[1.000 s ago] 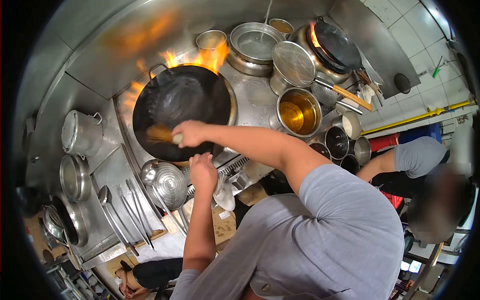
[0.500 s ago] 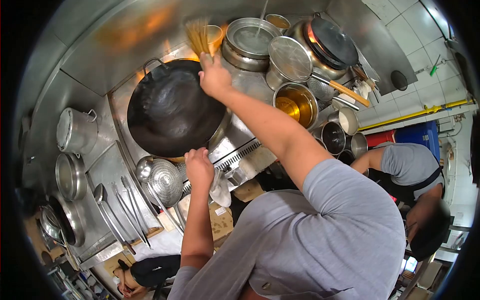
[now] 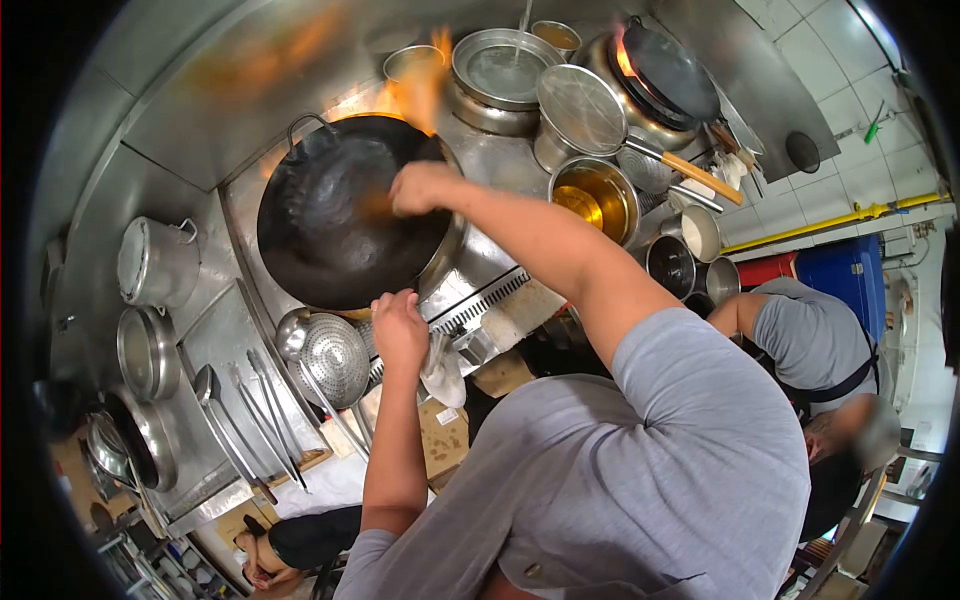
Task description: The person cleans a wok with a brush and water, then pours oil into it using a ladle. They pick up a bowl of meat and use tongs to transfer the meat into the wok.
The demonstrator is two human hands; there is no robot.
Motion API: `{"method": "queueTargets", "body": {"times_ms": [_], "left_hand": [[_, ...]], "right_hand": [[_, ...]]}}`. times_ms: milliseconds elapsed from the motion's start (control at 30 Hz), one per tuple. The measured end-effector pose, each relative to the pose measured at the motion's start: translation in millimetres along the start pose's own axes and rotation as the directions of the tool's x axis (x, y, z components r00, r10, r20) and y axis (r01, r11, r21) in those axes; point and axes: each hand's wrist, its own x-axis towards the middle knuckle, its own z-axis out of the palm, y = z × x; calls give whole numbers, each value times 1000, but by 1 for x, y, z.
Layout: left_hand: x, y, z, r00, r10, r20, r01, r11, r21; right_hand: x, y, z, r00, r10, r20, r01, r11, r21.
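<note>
Over the right side of the large black wok (image 3: 320, 245), my right hand (image 3: 425, 188) is closed around a bamboo wok brush (image 3: 374, 207). The brush is smeared by motion and points down into the wok. At the wok's near edge, my left hand (image 3: 398, 325) has its fingers curled over the rim; the exact grip is partly hidden. A whitish cloth (image 3: 441, 370) hangs just right of that hand. A perforated metal skimmer (image 3: 333, 355) and a ladle (image 3: 293, 333) lie to its left.
Flames (image 3: 415, 95) rise behind the wok. At the back stand a water-filled pan (image 3: 500, 98), a mesh strainer (image 3: 580, 108) and a pot of oil (image 3: 612, 190). Lidded pots (image 3: 160, 262) and long tools (image 3: 232, 440) are on the left. A co-worker (image 3: 820, 335) bends at right.
My right hand has brought the brush from beyond the wok's back right rim down into the wok. The flame behind flares higher. My left hand stays at the near rim.
</note>
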Motion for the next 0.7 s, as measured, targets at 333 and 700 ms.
{"method": "queueTargets", "body": {"times_ms": [333, 700], "left_hand": [[-1, 2, 1, 1000, 21, -22, -21, 1000, 10], [-2, 1, 0, 999, 33, -14, -33, 999, 9]], "right_hand": [[44, 10, 51, 819, -24, -573, -83, 984, -160], [11, -13, 55, 968, -165, 187, 76, 910, 408]]}}
